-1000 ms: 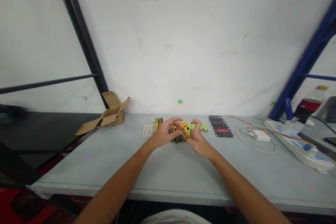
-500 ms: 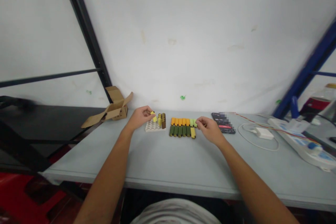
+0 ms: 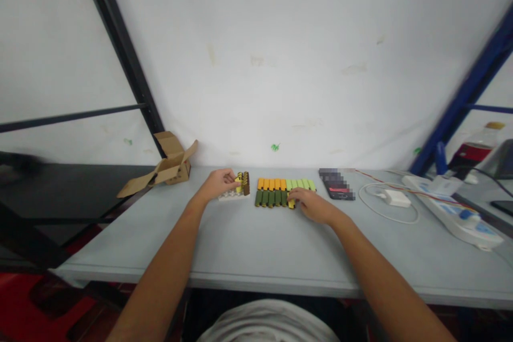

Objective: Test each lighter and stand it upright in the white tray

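My left hand [image 3: 217,182] rests on a white holder tray [image 3: 230,195] and pinches a small yellow cell [image 3: 239,179] beside a few upright cells [image 3: 245,183] standing in it. My right hand [image 3: 315,206] lies on the table [image 3: 256,246] with its fingertips closed on a yellow cell [image 3: 292,203] at the right end of a row of dark green cells [image 3: 270,198]. Behind that row lie orange cells [image 3: 271,184] and light green cells [image 3: 301,184].
An open cardboard box [image 3: 168,168] sits at the back left. A dark phone [image 3: 335,185], a white charger with a coiled cable [image 3: 390,200] and a white power strip [image 3: 457,216] lie to the right. A bottle [image 3: 475,152] stands at the far right.
My hands parted from the middle. The left went to the white tray with a yellow cell. The right came down onto the yellow cell at the end of the green row.
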A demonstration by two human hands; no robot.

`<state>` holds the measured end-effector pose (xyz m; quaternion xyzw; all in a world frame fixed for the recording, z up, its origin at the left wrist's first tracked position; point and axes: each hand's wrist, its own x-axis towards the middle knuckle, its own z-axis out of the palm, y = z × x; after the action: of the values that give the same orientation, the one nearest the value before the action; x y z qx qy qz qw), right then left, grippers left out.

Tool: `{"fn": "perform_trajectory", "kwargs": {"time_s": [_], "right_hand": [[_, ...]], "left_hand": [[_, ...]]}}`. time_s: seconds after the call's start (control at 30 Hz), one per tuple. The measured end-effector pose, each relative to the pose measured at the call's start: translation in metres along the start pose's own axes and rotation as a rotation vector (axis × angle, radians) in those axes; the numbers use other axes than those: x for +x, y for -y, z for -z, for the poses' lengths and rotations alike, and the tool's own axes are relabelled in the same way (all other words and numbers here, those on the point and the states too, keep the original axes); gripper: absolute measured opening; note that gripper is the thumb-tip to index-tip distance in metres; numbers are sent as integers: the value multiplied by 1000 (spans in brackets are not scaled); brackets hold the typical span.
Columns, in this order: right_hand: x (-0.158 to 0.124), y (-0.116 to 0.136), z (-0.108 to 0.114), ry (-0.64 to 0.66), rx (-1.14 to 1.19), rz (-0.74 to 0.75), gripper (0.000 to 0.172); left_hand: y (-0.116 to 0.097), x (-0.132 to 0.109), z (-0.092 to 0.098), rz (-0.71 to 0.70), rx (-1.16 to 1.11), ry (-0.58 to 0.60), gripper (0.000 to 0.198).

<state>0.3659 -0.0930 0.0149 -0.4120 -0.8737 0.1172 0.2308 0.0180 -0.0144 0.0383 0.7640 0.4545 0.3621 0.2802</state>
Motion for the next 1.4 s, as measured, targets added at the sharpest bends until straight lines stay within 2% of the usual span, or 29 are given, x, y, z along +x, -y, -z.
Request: {"fn": "perform_trajectory", "kwargs": {"time_s": [0.1, 0.33, 0.63, 0.83, 0.97, 1.03, 1.13, 1.23, 1.3, 1.4], "right_hand": [[0, 0, 1, 15, -8, -4, 55], [-2, 2, 5, 32, -149, -117, 44], [-7, 3, 17, 111, -216, -91, 28], [-10, -4, 12, 69, -229, -102, 24], [-7, 0, 13, 58, -169, -129, 25], [-4, 6, 15, -14, -47, -144, 24], [0, 14, 19, -202, 251, -118, 24], [2, 17, 20, -402, 503, -99, 21], [3, 16, 20, -501, 581, -111, 19], [5, 13, 17, -550, 596, -142, 23]], "left_hand": [[-1, 0, -2, 1, -21, 12, 40], [1, 2, -4, -20, 18, -4, 36], [-5, -2, -8, -19, 31, 55, 34], [-5, -2, -10, -5, 19, 84, 33], [-6, -3, -6, 0, 23, 101, 33], [-5, -4, 0, 7, 28, 142, 33], [-2, -6, 12, 16, 48, 157, 33], [6, -5, 20, 23, 79, 71, 36], [12, -4, 22, 35, 122, 28, 37], [20, -2, 21, 56, 193, -27, 39]]}}
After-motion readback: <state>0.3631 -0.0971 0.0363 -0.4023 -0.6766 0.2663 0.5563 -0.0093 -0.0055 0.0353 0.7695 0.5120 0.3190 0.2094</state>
